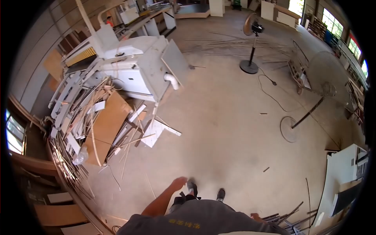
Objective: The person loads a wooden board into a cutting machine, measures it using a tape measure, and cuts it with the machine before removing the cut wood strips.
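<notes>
My left hand (179, 183) hangs low in front of my body, near my left shoe (191, 185). It touches no object that I can make out, and its fingers are too small and blurred to read. At the right side of my dark grey shirt (211, 215), a small part of my right hand (256, 216) shows. The rest of it is hidden by the shirt, close to some dark metal strips (291, 213) on the floor.
Scrap boards and strips (107, 125) lie in a heap at the left, beside a white machine (137, 70). Two standing fans (248, 66) (289, 129) and a cable (270, 96) are at the right. A white cabinet panel (337, 172) stands at the lower right.
</notes>
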Demonstrator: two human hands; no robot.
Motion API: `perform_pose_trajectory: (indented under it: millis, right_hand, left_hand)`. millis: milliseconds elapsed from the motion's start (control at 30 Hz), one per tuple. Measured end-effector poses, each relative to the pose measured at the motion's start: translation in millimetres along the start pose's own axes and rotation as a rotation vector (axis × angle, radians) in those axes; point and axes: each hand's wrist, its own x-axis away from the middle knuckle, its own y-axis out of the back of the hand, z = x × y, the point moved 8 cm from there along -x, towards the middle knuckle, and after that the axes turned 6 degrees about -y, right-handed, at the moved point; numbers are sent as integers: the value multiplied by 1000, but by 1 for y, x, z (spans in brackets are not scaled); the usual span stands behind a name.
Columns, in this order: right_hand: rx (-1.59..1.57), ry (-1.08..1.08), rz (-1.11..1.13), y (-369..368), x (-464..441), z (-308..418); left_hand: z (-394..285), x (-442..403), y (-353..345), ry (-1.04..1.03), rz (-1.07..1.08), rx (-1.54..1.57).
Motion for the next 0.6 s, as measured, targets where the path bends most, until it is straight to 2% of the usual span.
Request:
perform_pose_trajectory:
  millis: [33, 67, 100, 133, 167, 200, 233, 300, 333, 367, 433, 500, 533, 567, 600]
  right_hand:
    - [220, 63, -27, 22, -17, 14]
    - [418, 122, -55, 34, -24, 34]
    - [337, 58, -143, 78, -50, 51]
    - [161, -25, -115, 102, -67, 75]
    - [137, 74, -140, 137, -85, 105]
    - [-589, -219, -315, 174, -85, 120]
    - [-543, -149, -279, 202, -109, 151]
    - [-390, -12, -166, 241, -134, 243]
    - [-402, 112, -234, 258, -139, 295]
    - [-328, 174, -208, 263, -141, 353]
    - [80, 330, -113, 237, -143, 481]
    - [701, 613, -74, 181, -133, 619]
    - [982, 756, -70, 146, -131, 687]
    - [1256, 877, -67, 105, -131, 756]
    - [868, 729, 66, 102, -135, 807]
  left_hand:
    - [19, 39, -9, -80, 57, -147]
    - [48, 81, -15, 21, 56, -133]
    - [80, 126, -21, 123, 49, -110]
    - [108, 173, -29, 173, 113, -301]
    - [131, 213, -35, 231, 176, -482]
    - [164, 265, -48, 654, 90, 294]
    - [193, 330, -58, 1098, -303, 939]
    - [214, 426, -79, 1056, -182, 763]
    - [225, 473, -83, 1033, -126, 674]
    - [226, 522, -93, 1154, -394, 584]
    - [245, 618, -107, 1288, -689, 716]
    - [262, 691, -99, 1286, -943, 829]
    - [238, 727, -88, 1420, -1255, 1124]
    - [222, 744, -83, 1406, -1356, 1041]
    - [191, 756, -62, 1388, -1449, 952]
